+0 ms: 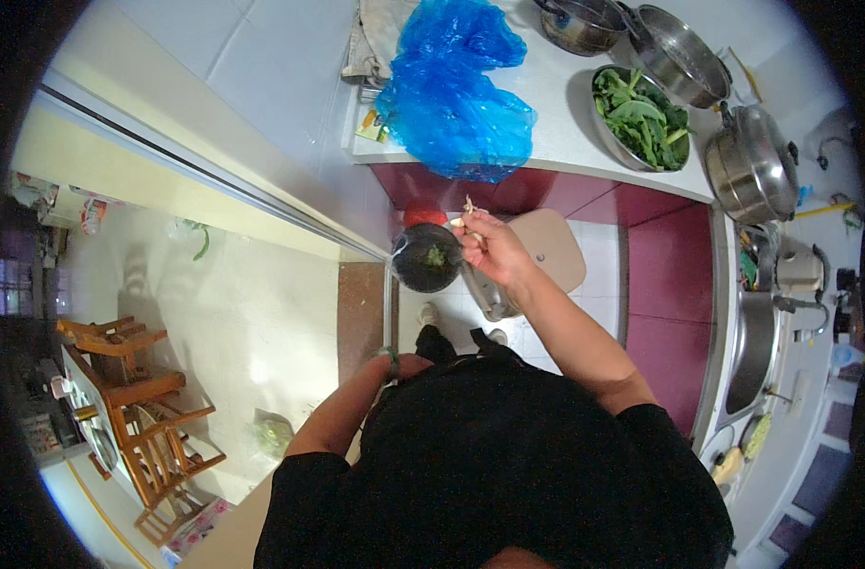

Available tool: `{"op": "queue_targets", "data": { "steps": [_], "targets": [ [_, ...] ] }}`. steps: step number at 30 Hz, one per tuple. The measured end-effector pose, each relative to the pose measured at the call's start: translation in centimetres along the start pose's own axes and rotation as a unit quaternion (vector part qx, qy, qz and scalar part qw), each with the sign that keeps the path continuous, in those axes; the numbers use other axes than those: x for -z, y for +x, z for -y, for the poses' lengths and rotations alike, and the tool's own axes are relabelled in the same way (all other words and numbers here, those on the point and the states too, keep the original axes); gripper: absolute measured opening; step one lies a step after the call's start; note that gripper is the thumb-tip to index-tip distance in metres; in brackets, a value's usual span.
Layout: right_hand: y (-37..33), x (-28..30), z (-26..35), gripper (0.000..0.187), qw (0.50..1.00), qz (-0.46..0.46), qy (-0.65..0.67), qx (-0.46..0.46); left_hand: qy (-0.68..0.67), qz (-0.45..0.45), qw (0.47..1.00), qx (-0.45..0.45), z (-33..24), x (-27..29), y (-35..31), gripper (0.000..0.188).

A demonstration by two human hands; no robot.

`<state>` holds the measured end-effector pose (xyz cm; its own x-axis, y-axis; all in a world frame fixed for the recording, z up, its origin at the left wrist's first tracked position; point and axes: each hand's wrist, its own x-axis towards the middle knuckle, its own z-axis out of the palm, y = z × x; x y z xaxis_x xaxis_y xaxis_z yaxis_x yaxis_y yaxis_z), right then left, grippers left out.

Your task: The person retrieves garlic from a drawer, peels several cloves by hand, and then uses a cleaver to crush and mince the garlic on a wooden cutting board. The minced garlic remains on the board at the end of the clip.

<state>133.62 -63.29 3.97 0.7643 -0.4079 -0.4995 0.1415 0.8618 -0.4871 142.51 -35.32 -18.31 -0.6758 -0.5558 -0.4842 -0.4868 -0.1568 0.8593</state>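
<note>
My right hand [494,248] pinches small pale scraps [469,208] near the dark container [414,273], where a loosened pinch could spill them onto the floor [601,261]; whether my left hand [412,367] grips anything I cannot tell.

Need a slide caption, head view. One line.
Right hand holding small pale pieces beside a dark round bin; blue plastic bag and bowl of leafy greens on the counter.

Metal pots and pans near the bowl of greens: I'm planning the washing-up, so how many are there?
3: a dark pan at the top edge, an open pan right of it, and a lidded pot right of the bowl of greens. Others may be hidden.
</note>
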Motion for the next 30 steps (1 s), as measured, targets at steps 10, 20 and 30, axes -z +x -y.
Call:
{"op": "queue_targets", "data": {
  "steps": [10, 20, 30],
  "targets": [
    [1.7, -5.3, -2.4, 0.012, 0.998, -0.001, -0.024, 0.05, -0.314, -0.57, 0.755, -0.088, -17.3, 19.2, -10.0, 0.027],
    [1.5, -8.7, -1.7, 0.013, 0.958, -0.039, -0.256, 0.123, -0.342, -0.392, 0.85, -0.082, -18.0, 23.3, -12.2, 0.029],
    [1.2, -9.5, -1.2, 0.012, 0.958, -0.06, -0.25, 0.13, -0.05, -0.59, 0.8, -0.096, -20.0, 22.5, -11.1, 0.018]
  ]
}}
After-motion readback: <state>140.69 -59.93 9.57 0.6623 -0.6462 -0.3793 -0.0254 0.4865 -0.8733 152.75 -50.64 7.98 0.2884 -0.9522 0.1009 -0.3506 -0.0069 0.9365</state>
